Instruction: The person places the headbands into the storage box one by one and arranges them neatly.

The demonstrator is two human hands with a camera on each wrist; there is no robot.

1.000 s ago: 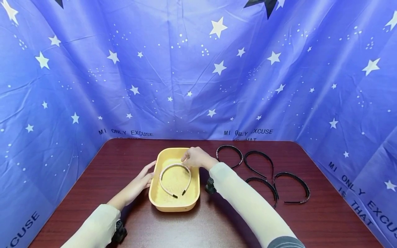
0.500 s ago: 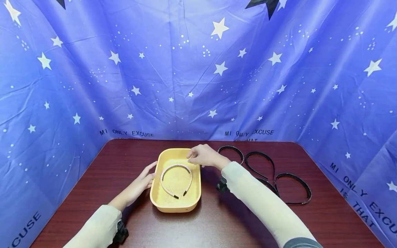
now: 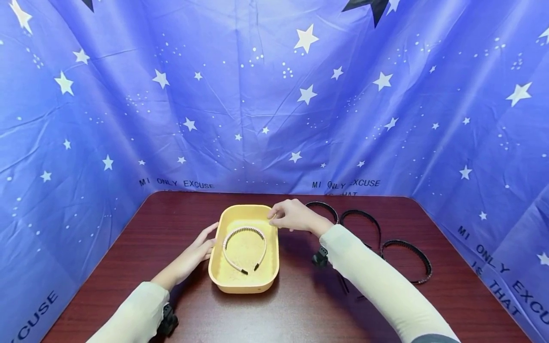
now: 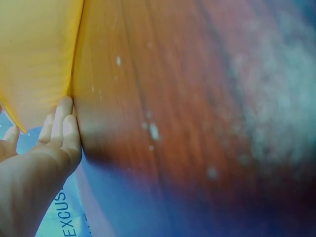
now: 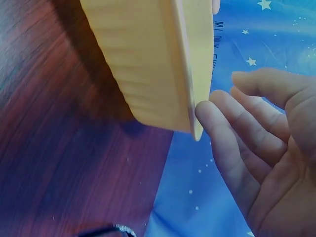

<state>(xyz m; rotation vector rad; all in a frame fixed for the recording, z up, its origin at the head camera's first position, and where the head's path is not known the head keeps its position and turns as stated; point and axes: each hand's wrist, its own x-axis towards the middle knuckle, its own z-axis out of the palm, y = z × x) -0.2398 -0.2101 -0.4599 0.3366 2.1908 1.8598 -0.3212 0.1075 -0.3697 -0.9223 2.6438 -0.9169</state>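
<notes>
A yellow tray (image 3: 242,286) stands mid-table with a pale toothed headband (image 3: 243,229) lying flat inside it. My left hand (image 3: 200,246) lies with straight fingers against the tray's left wall; the left wrist view shows those fingers (image 4: 61,126) pressed to the yellow wall (image 4: 34,59). My right hand (image 3: 290,215) hovers at the tray's far right corner with loosely bent fingers and holds nothing. In the right wrist view its fingers (image 5: 232,123) are just beside the tray rim (image 5: 195,69).
Black toothed headbands lie on the dark red table (image 3: 171,224) to the right of the tray: one (image 3: 322,204) just behind my right hand, another (image 3: 363,212), a third (image 3: 411,244); my right forearm hides part of one more. Blue star cloth surrounds the table.
My right hand has lifted off the pale headband and drifted right, from over the tray's middle to its far right corner. The headband stays in the tray. The left hand has not moved.
</notes>
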